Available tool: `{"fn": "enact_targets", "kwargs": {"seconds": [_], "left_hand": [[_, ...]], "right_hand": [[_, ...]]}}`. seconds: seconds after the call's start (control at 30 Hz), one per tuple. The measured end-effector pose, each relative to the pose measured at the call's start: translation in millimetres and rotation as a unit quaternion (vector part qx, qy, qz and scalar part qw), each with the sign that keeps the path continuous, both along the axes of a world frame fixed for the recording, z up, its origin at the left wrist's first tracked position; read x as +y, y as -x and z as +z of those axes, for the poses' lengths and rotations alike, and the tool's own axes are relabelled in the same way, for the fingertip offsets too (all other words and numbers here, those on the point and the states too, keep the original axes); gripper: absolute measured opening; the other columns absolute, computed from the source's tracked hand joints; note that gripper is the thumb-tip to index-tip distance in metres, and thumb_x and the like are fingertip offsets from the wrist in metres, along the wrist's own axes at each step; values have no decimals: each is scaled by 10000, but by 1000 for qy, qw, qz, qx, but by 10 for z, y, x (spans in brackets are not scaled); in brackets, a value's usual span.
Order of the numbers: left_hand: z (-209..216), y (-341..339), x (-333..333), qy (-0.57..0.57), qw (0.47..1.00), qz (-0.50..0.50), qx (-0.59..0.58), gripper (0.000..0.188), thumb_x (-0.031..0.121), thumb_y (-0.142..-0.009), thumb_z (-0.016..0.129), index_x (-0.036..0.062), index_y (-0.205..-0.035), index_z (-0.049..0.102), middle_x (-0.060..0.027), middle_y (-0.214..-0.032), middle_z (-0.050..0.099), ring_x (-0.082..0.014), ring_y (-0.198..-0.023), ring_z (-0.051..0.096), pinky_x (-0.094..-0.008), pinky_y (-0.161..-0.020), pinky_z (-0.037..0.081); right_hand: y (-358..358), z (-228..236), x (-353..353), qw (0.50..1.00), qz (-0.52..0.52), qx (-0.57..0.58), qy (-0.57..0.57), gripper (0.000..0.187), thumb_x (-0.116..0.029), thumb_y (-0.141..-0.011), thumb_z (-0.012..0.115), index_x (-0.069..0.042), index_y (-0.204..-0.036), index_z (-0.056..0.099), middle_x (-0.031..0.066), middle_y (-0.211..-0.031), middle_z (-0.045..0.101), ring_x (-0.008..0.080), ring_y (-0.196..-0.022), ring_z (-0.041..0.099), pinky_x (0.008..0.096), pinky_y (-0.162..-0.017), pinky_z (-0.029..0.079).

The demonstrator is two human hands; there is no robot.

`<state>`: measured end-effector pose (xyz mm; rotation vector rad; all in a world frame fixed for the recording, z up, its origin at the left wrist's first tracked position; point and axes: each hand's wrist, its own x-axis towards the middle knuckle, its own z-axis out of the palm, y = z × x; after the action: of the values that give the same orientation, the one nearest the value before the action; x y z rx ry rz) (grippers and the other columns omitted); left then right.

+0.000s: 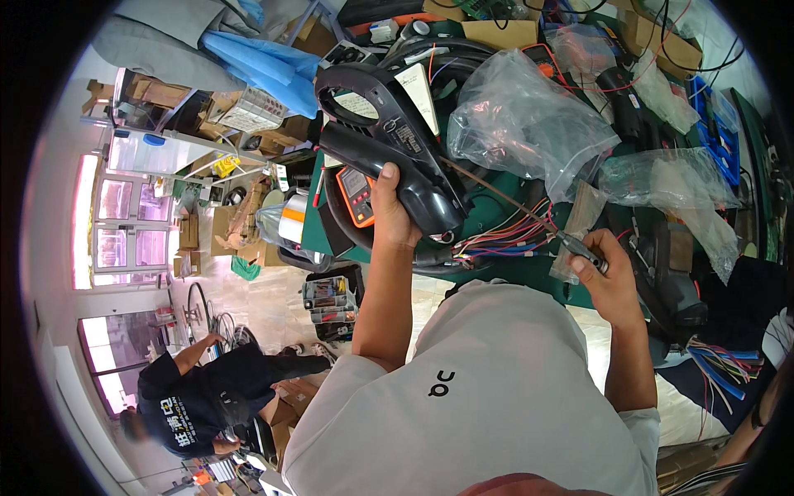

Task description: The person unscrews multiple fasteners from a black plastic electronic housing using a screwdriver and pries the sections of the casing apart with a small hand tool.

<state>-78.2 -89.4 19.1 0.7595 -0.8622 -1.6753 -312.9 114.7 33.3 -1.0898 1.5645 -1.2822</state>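
Observation:
My left hand (390, 211) is closed round a black charging gun (397, 149), a plastic housing with a looped handle and a printed label. It is tilted, its loop toward the far left. My right hand (608, 277) grips a screwdriver (571, 242) by its grey handle. The long thin shaft points up and left, and its tip meets the right edge of the charging gun; whether it sits in a screw is too small to tell. Beneath lie a bundle of coloured wires (509, 240) and an orange multimeter (356, 196), partly hidden behind my left hand.
Clear plastic bags (529, 116) cover much of the green bench (314, 230). Black thick cable and other black housings (674, 281) lie about, with a blue bin (718, 132) at the right. On the floor stands an open toolbox (331, 299). Another person (223, 397) is at lower left.

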Motion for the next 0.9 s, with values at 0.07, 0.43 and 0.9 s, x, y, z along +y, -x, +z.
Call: {"fn": "enact_targets", "kwargs": {"seconds": [0.07, 0.43, 0.9], "left_hand": [[30, 14, 7, 15, 1000, 8, -5, 637, 460, -817, 617, 71, -1280, 416, -131, -1092, 602, -268, -972, 616, -392, -882, 504], [-21, -12, -14, 2, 1000, -9, 0, 641, 455, -816, 626, 77, -1287, 410, -124, -1105, 597, -265, -979, 613, -391, -880, 507], [-95, 84, 116, -8, 999, 34, 9, 560, 460, -862, 562, 45, -1224, 461, -123, -1095, 599, -256, -992, 604, -388, -895, 489]], "right_hand": [[-5, 23, -25, 999, -6, -32, -7, 380, -365, -931, 559, 7, -852, 575, 54, -672, 614, 69, -609, 547, 208, -520, 419], [-51, 2, -23, 999, -21, -30, -6, 423, -405, -934, 541, -8, -792, 573, 42, -609, 587, 72, -527, 513, 205, -481, 394], [-106, -152, -107, 950, -204, -220, 89, 399, -415, -949, 506, -23, -890, 545, 0, -640, 509, 58, -516, 431, 201, -461, 328]]}}
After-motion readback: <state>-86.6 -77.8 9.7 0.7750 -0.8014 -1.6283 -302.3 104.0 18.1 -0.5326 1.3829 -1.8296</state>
